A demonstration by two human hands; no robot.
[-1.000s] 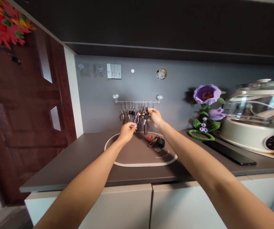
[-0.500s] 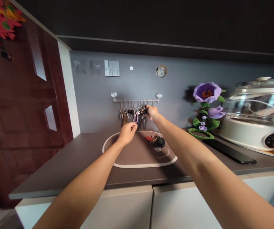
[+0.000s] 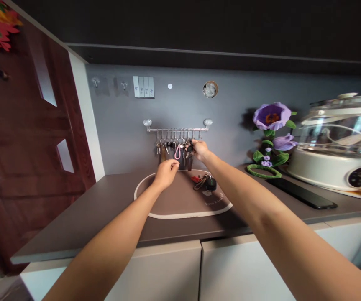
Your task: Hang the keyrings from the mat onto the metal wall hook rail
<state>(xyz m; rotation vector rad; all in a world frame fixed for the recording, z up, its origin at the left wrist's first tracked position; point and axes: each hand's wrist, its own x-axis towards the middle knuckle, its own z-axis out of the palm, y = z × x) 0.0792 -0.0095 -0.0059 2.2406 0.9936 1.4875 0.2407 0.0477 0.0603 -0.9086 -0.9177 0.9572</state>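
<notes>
A clear hook rail [image 3: 177, 130] is fixed to the grey wall, with several bunches of keys [image 3: 159, 147] hanging from it. At its right part my right hand [image 3: 200, 149] pinches a bunch of dark keys [image 3: 189, 147] close under a hook. My left hand [image 3: 167, 172] is closed in a pinch just below a pink loop [image 3: 177, 152]; what its fingertips hold, if anything, I cannot make out. On the brown mat [image 3: 167, 205] beneath lies another bunch of keys [image 3: 201, 182] with a red tag and a black fob.
A black phone [image 3: 302, 193] lies on the counter [image 3: 73, 213], right of the mat. Behind it stand a purple knitted flower [image 3: 272, 117] and a white appliance with a clear top [image 3: 324, 167]. A dark cabinet [image 3: 199, 25] overhangs, and a red-brown door [image 3: 26, 159] is at left.
The view has shifted slightly. My right hand stays at the dark keys by the rail, and my left hand keeps its pinch below the pink loop.
</notes>
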